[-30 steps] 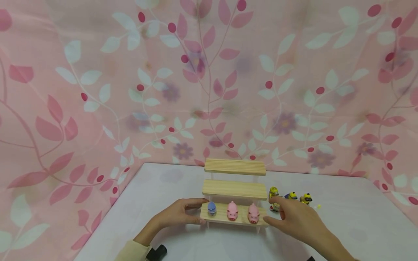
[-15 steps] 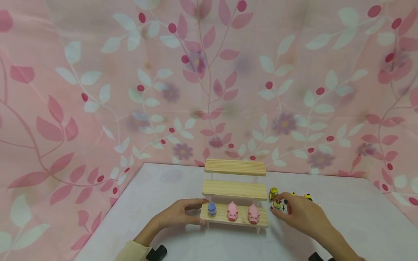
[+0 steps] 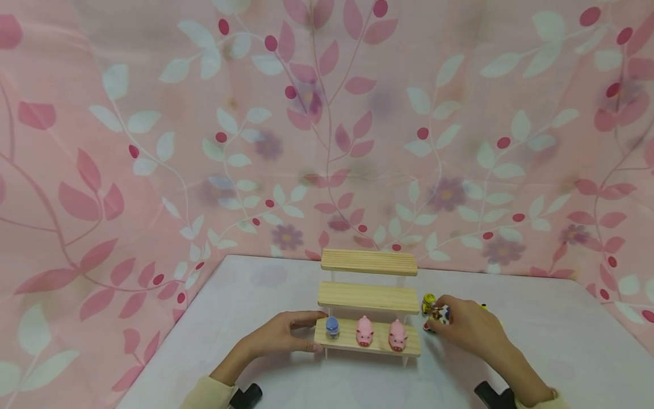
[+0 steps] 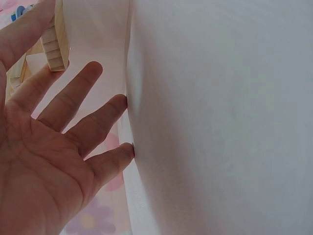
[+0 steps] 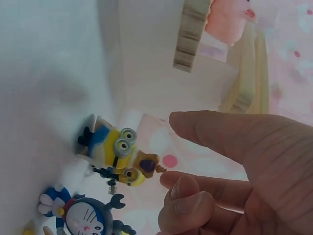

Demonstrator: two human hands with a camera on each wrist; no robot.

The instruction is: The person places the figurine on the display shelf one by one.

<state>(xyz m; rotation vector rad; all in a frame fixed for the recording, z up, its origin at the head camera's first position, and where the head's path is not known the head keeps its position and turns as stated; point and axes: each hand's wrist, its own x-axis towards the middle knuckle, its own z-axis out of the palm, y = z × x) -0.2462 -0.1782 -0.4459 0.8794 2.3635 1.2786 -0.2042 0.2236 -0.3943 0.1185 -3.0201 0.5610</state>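
My left hand (image 3: 278, 335) pinches the left end of the bottom board of a three-tier wooden display shelf (image 3: 368, 295) between thumb and index finger. In the left wrist view the other fingers spread out below the board end (image 4: 56, 46). On that board stand a blue-topped figurine (image 3: 332, 328) and two pink toy pigs (image 3: 364, 331). Right of the shelf, my right hand (image 3: 472, 326) reaches over a cluster of toy figurines. Its thumb and index finger stand apart in the right wrist view, fingertips near a goggled yellow minion figurine (image 5: 117, 142) and a second minion (image 5: 132, 176).
A blue-and-white cat figurine (image 5: 85, 218) lies by the minions, others partly hidden behind the right hand. A white cloth covers the table (image 3: 286, 380). Behind it hangs a pink floral curtain (image 3: 327, 142). Black wrist cameras (image 3: 246, 396) sit on both wrists.
My right hand has left the shelf's right end and moved right, over the figurines. The left hand keeps its grip on the shelf.
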